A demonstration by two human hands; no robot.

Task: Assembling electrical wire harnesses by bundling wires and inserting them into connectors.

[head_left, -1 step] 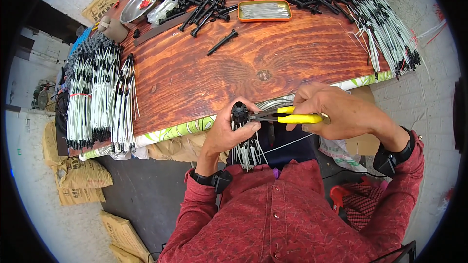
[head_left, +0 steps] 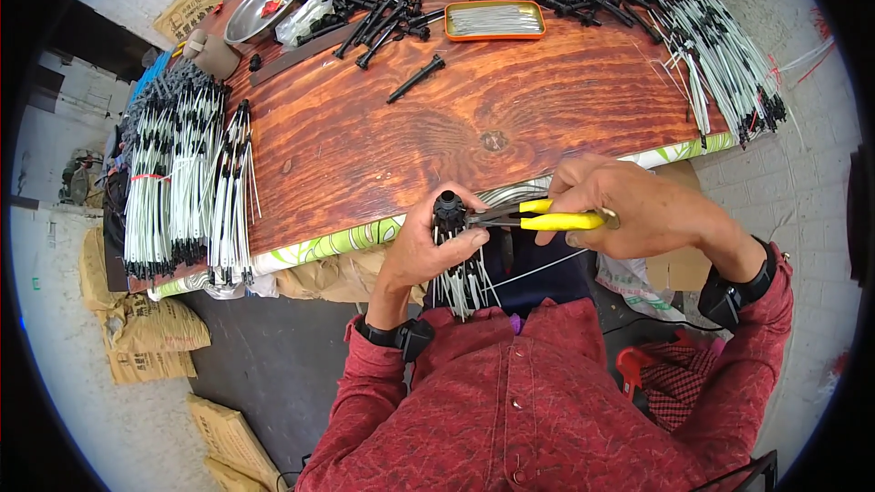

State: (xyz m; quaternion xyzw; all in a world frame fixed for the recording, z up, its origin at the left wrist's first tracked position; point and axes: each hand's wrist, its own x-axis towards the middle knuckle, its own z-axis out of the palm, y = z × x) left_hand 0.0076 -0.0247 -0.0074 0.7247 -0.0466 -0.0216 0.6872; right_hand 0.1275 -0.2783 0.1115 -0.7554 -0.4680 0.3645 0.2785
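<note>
The left hand's fingers [head_left: 465, 241] curl round an upright bundle of black plastic stems with thin white strips [head_left: 462, 287], thumb laid across its front. The right hand [head_left: 629, 205] grasps yellow-handled, grey metal pliers [head_left: 561, 221], whose nose reaches the bundle's right side; whether the tips bite anything is too small to tell. To work well here, the left grip should stay firm and level, the left thumb clear of the pliers' tips, and the squeeze should be short and straight.

The bundle sits inside the left grasp, black top above the thumb, white ends dangling below the palm, just off the near edge of the red-brown wooden table [head_left: 365, 146]. Farther out, a single black plastic stem [head_left: 416, 79] lies toward the far edge, near an orange-rimmed metal tin [head_left: 495, 37]; white-stripped bundles [head_left: 196, 164] crowd the left edge.
</note>
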